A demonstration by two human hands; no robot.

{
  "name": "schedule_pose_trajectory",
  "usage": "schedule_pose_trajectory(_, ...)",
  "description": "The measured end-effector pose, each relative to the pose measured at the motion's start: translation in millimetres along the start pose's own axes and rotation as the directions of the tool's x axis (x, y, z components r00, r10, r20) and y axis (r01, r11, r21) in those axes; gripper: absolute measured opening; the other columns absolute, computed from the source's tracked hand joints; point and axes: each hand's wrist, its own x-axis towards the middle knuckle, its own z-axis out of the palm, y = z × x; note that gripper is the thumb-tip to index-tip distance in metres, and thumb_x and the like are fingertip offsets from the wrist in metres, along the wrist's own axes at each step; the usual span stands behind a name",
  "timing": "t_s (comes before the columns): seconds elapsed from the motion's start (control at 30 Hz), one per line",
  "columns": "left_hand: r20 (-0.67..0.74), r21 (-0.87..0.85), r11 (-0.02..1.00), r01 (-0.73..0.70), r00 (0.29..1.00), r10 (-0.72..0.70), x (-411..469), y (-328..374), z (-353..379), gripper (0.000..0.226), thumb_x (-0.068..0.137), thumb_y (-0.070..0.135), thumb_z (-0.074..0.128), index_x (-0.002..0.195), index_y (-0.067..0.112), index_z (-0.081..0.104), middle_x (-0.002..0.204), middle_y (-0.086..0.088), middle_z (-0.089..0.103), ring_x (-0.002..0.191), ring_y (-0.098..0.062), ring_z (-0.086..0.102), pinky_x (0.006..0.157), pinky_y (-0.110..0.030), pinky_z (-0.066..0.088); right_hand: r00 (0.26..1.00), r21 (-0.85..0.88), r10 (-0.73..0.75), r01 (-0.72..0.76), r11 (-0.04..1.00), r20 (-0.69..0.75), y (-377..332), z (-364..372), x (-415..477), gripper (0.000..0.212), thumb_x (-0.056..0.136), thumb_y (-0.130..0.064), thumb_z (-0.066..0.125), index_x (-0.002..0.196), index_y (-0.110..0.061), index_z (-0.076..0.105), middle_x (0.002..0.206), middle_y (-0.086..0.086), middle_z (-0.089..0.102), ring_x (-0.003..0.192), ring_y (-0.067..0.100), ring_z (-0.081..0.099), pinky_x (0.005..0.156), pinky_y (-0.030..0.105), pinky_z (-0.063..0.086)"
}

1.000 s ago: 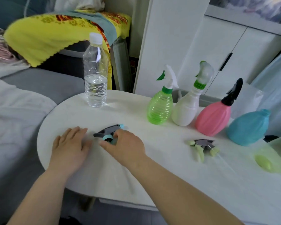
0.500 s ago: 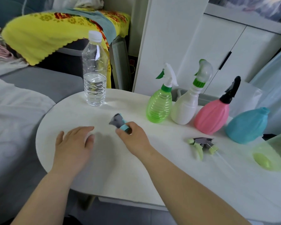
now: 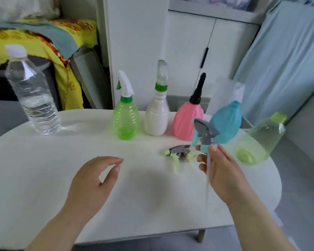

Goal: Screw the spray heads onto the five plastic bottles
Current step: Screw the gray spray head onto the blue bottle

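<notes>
Left hand (image 3: 96, 180) hangs loose, fingers apart, nothing in it. Right hand (image 3: 220, 171) pinches the teal spray head (image 3: 206, 134) at its collar, dip tube (image 3: 207, 187) dangling below. Blue bottle (image 3: 225, 122) sits just past it, neck bare. Head's probably light hard plastic and the tube's bendy, so grip the collar.

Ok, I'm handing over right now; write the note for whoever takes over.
Left hand: open, above the table, holding nothing.
Right hand: pinches the teal spray head at its collar, raised before the teal bottle, tube hanging.
Done: green bottle, white bottle, pink bottle carry heads.
To do: teal bottle upright, neck bare; pale green bottle on its side at the table's right edge, headless; lime spray head lying on the table.
</notes>
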Motion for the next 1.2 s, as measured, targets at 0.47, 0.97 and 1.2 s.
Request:
schedule_pose_trajectory(0.47, 0.205, -0.268, 0.933, -0.241, 0.932, 0.3, 101, 162, 154, 0.024, 0.086, 0.013, 0.05, 0.109, 0.015, 0.059, 0.098, 0.018, 0.058, 0.095, 0.005, 0.047, 0.082, -0.003, 0.031, 0.99, 0.071, -0.011, 0.021, 0.997, -0.142, -11, -118, 4, 0.019, 0.084, -0.015, 0.047, 0.089, -0.023, 0.063, 0.066, -0.009, 0.07, 0.056, 0.006, 0.057, 0.061, 0.027, 0.041)
schedule_pose_trajectory(0.97, 0.355, -0.245, 0.966, 0.087, 0.935, 0.006, 184, 180, 259, 0.026, 0.075, 0.029, 0.067, 0.095, 0.015, 0.055, 0.088, 0.008, 0.06, 0.091, -0.018, 0.055, 0.068, -0.021, 0.042, 0.997, 0.319, -0.022, 0.044, 0.947, -0.073, -11, -138, 17, 0.032, 0.066, -0.022, 0.064, 0.096, -0.016, 0.06, 0.071, -0.006, 0.067, 0.055, 0.009, 0.053, 0.054, 0.022, 0.042)
schedule_pose_trajectory(1.2, 0.254, -0.505, 0.85, 0.149, 0.967, -0.019, 171, 178, 260, 0.007, 0.077, 0.023, 0.066, 0.078, 0.02, 0.06, 0.068, 0.008, 0.055, 0.069, -0.011, 0.053, 0.061, -0.017, 0.042, 0.997, 0.4, -0.05, 0.069, 0.914, -0.06, -10, -137, 19, 0.023, 0.067, -0.028, 0.051, 0.086, -0.02, 0.061, 0.068, -0.005, 0.067, 0.054, 0.009, 0.052, 0.053, 0.02, 0.044)
